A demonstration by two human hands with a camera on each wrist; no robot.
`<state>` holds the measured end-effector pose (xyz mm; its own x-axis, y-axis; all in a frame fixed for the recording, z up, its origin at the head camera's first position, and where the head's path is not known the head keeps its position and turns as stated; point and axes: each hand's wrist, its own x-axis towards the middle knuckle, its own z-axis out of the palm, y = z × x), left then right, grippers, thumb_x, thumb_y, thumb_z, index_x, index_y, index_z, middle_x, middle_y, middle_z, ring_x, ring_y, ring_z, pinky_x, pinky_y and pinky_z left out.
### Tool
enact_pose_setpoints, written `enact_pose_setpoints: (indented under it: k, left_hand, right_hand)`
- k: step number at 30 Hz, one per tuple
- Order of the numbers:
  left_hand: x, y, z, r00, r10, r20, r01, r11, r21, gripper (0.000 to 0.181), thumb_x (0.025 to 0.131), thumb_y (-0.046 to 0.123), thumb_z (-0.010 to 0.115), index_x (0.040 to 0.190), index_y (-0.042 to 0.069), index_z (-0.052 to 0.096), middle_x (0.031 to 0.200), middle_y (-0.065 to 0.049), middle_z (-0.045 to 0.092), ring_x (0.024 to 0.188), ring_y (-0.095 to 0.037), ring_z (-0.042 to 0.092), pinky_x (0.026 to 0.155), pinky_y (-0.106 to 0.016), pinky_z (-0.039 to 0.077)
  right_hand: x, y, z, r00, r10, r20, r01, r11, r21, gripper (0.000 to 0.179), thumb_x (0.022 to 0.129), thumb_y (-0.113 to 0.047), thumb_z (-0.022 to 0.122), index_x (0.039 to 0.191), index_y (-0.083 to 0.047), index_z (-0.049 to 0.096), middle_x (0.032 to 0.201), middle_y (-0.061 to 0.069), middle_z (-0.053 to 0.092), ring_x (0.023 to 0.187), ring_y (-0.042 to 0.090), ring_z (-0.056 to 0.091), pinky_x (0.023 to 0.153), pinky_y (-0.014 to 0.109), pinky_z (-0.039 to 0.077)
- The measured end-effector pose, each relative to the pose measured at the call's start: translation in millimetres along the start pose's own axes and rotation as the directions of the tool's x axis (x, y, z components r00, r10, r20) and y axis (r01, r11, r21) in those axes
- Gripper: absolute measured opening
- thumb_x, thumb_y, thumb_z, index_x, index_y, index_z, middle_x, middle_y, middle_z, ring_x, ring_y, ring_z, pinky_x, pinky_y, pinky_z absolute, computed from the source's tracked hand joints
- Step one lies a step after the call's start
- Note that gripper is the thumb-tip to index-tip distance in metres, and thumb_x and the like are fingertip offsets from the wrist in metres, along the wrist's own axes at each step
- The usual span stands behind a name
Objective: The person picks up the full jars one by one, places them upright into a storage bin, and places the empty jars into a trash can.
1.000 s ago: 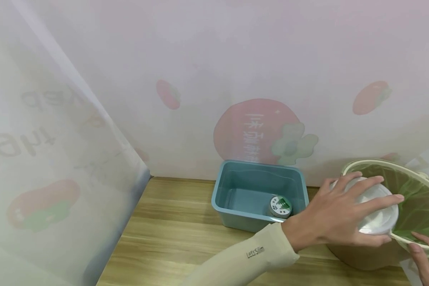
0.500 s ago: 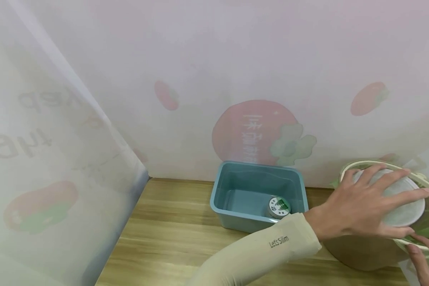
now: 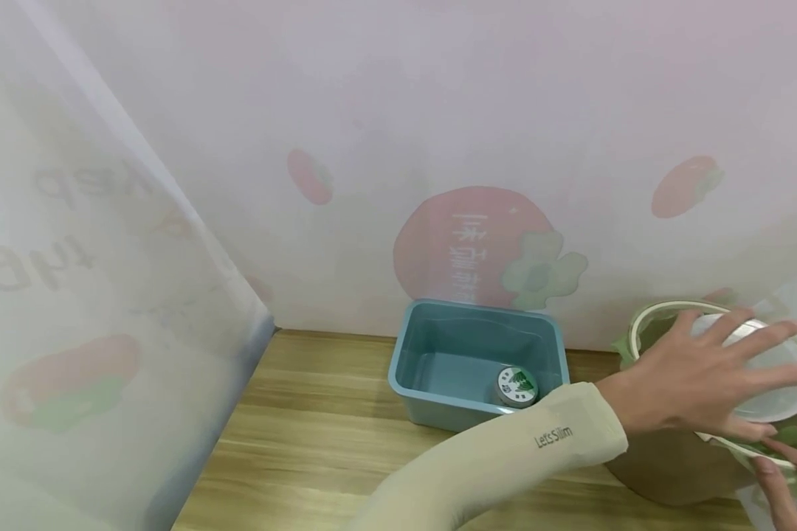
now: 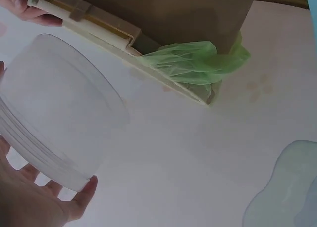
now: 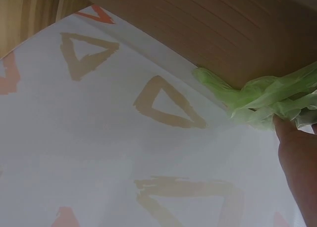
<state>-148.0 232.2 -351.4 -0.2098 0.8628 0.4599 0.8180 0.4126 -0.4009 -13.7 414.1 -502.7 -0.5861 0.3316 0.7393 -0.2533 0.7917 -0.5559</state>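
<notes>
My left hand [image 3: 711, 376] holds a clear round plastic bowl [image 3: 780, 402] over the mouth of a brown trash can [image 3: 677, 464]. The left wrist view shows the bowl [image 4: 59, 98] tilted, with the fingertips curled around its edge. A translucent green liner bag [image 5: 267, 96] is folded over the can's cream rim [image 3: 654, 317]. At the right edge of the head view, my right hand [image 3: 793, 479] grips the near rim, fingers on the inner side and thumb outside. Part of that hand lies beyond the frame.
A blue rectangular bin [image 3: 405, 383] stands left of the can, against the printed backdrop [image 3: 345, 258]. Inside it lies a small round tin [image 3: 516, 386] with a green and white lid. Both containers rest on a wood-grain tabletop [image 3: 305, 428].
The left hand has carried the bowl rightward, farther over the can's opening. The right hand stays at the rim, and the blue bin has not moved.
</notes>
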Motion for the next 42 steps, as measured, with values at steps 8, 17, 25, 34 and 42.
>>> enact_pose_setpoints:
  k: [8, 17, 25, 34, 42]
  left_hand:
    - [2.7, -11.7, 17.5, 0.959, 0.176, 0.223, -0.169, 0.984, -0.051, 0.098, 0.090, 0.097, 0.034, 0.174, 0.049, 0.015, 0.186, -0.001, 0.000, 0.172, -0.022, 0.010, 0.134, -0.039, 0.027]
    - [-11.5, -7.3, 27.1, 0.926, 0.156, 0.344, -0.136, 0.987, -0.081, 0.078, 0.104, 0.083, 0.027, 0.173, 0.052, 0.008, 0.185, 0.007, 0.003, 0.171, -0.015, 0.010, 0.134, -0.039, 0.026]
    - [-11.8, -6.7, 22.7, 0.863, 0.124, 0.490, -0.055, 0.987, -0.153, 0.067, 0.109, 0.075, 0.022, 0.171, 0.057, 0.006, 0.183, 0.018, 0.004, 0.170, -0.007, 0.005, 0.137, -0.041, 0.017]
    - [-16.2, -9.4, 29.0, 0.819, 0.114, 0.563, -0.008, 0.982, -0.187, 0.062, 0.111, 0.073, 0.021, 0.170, 0.060, 0.008, 0.179, 0.026, 0.016, 0.166, -0.001, 0.016, 0.135, -0.038, 0.019]
    - [-19.0, -14.3, 41.0, 0.773, 0.145, 0.618, 0.029, 0.965, -0.262, 0.058, 0.112, 0.069, 0.026, 0.169, 0.060, 0.016, 0.170, 0.032, 0.032, 0.162, 0.001, 0.026, 0.135, -0.035, 0.020]
  right_hand:
    - [-5.8, -5.6, 3.7, 0.994, 0.109, 0.024, -0.109, 0.994, -0.016, 0.031, 0.107, -0.009, 0.065, 0.136, -0.012, 0.075, 0.164, -0.025, 0.043, 0.156, -0.001, 0.031, 0.134, 0.036, 0.012]
    - [-0.2, -4.7, 0.5, 1.000, 0.001, -0.007, -0.001, 0.998, 0.060, 0.044, 0.108, -0.019, 0.067, 0.111, 0.025, 0.066, 0.162, -0.021, 0.049, 0.153, 0.001, 0.039, 0.128, 0.027, 0.017]
    - [-2.4, -2.9, 1.6, 0.999, -0.025, -0.024, 0.027, 0.993, 0.116, 0.047, 0.108, -0.024, 0.067, 0.111, 0.023, 0.067, 0.161, -0.017, 0.053, 0.152, 0.002, 0.043, 0.127, 0.025, 0.021]
    - [1.9, 3.1, 4.5, 0.997, -0.065, -0.035, 0.068, 0.994, 0.086, 0.054, 0.107, -0.034, 0.070, 0.119, 0.018, 0.071, 0.159, -0.017, 0.053, 0.149, -0.001, 0.045, 0.124, 0.018, 0.025]
    - [5.6, -5.8, 3.1, 0.999, 0.031, -0.005, -0.031, 0.999, -0.008, 0.039, 0.104, -0.016, 0.072, 0.121, 0.020, 0.069, 0.155, -0.033, 0.047, 0.148, -0.009, 0.041, 0.121, 0.013, 0.024]
